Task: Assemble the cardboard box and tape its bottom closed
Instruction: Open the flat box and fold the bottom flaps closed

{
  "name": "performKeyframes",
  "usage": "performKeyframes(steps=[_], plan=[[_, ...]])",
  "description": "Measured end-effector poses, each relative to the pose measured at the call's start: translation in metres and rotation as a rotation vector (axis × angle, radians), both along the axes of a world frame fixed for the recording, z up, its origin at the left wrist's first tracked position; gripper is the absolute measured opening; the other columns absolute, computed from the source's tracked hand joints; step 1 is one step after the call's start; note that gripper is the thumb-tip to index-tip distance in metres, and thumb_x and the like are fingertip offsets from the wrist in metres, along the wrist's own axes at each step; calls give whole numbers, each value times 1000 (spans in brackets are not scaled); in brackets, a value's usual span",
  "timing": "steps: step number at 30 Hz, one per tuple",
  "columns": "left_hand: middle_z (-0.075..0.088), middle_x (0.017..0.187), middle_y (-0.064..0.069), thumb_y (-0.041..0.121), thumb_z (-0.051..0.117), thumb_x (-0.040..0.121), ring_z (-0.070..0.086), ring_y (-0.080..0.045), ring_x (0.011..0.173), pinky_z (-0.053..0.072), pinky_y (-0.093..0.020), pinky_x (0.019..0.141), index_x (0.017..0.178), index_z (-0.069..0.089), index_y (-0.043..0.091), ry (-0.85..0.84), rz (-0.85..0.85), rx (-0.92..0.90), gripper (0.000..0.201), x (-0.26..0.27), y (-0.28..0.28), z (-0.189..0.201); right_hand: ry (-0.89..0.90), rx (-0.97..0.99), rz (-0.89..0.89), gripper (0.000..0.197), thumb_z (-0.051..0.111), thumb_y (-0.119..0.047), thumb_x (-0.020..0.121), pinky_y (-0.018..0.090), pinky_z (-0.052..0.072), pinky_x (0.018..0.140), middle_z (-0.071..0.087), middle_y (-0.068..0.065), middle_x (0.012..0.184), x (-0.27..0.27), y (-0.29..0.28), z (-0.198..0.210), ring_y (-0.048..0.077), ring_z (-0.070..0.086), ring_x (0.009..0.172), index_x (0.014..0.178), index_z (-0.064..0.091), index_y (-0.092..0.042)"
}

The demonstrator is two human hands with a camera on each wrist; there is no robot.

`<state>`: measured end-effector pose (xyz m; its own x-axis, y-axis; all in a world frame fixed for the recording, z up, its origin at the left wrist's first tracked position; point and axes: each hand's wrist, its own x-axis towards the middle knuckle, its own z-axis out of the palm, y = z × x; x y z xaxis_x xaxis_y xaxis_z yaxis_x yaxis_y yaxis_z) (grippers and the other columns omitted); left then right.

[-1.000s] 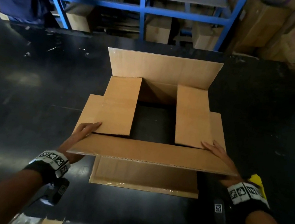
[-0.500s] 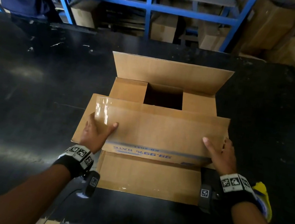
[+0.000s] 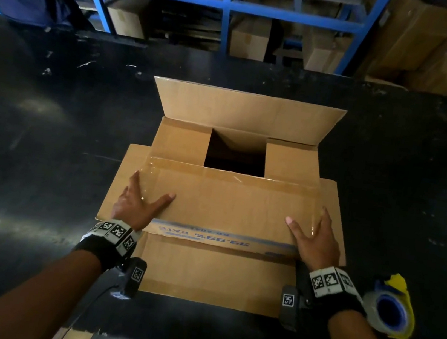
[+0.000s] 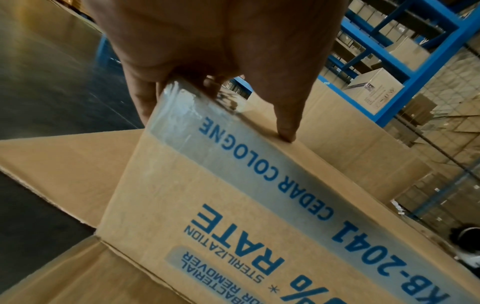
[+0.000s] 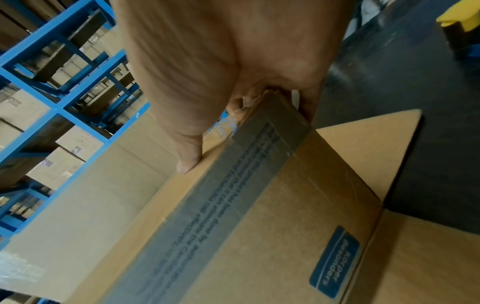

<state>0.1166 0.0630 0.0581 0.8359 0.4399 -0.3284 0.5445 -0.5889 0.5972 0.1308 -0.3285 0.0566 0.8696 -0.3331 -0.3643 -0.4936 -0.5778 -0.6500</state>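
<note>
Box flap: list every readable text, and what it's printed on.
All on the near flap of the cardboard box, printed upside down to the wearer:
"CEDAR COLOGNE"
"KB-2041"
"RATE"
"STERILIZATION"
"Korper Besonders", in a blue badge
Fine print under the old tape: too blurred to read.
Wristband markers: codes, no words.

The plain tan corrugated cardboard box [image 3: 225,210] carries blue printed lettering, the glossy black tabletop [image 3: 47,144] has pale scuffs, the round tape roll [image 3: 389,310] is blue with yellow, and the metal shelving rack [image 3: 225,3] is bright blue
</note>
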Motion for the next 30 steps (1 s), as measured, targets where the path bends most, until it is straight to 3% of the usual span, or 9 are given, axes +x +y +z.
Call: performKeyframes(steps=[11,14,17,20,23,27,30], plan=[[24,165,-20,76,64,78,37,-45,145,32,-59,118,162,0,22,72,-43,41,119,-12,5,-6,3,-14,4,105,65,-69,79,53,30,113,30,3,160,-14,11,-2,35,37,141,157,5,-34],[21,165,-17,70,67,80,31,-46,145,29,-63,117,162,7,20,-64,-47,210,113,-17,-5,-3,-6,-8,-2,106,65,-70,78,54,31,113,30,3,160,-15,12,-3,35,36,141,158,5,-34],[21,165,-10,58,72,82,24,-38,150,25,-62,120,158,24,23,-297,-255,361,96,-17,-35,3,-13,0,-11,106,67,-68,78,54,32,112,33,4,159,-14,12,-3,35,37,141,157,6,-34],[16,170,0,58,59,89,12,-29,157,14,-59,125,155,33,31,-395,-563,371,76,-9,-84,4,-18,-4,-11,106,68,-68,78,53,32,112,33,4,159,-13,12,-5,34,37,141,157,6,-34],[-1,173,3,61,38,97,-5,-26,159,-1,-57,125,161,18,35,-349,-764,424,72,1,-128,-9,-13,-6,-13,107,69,-67,77,55,34,111,33,4,158,-11,12,-6,34,38,140,157,6,-34],[-4,173,0,63,9,101,-6,-29,159,1,-62,124,163,3,36,-250,-851,581,67,3,-146,-28,4,-20,-2,108,73,-65,74,54,36,110,35,4,156,-8,8,-6,33,41,138,155,12,-31],[-2,173,-1,62,8,102,-5,-30,159,3,-61,124,163,4,35,-261,-851,590,67,2,-145,-33,-18,-117,66,108,80,-60,67,59,34,111,26,3,157,12,3,11,33,36,140,150,16,-34]])
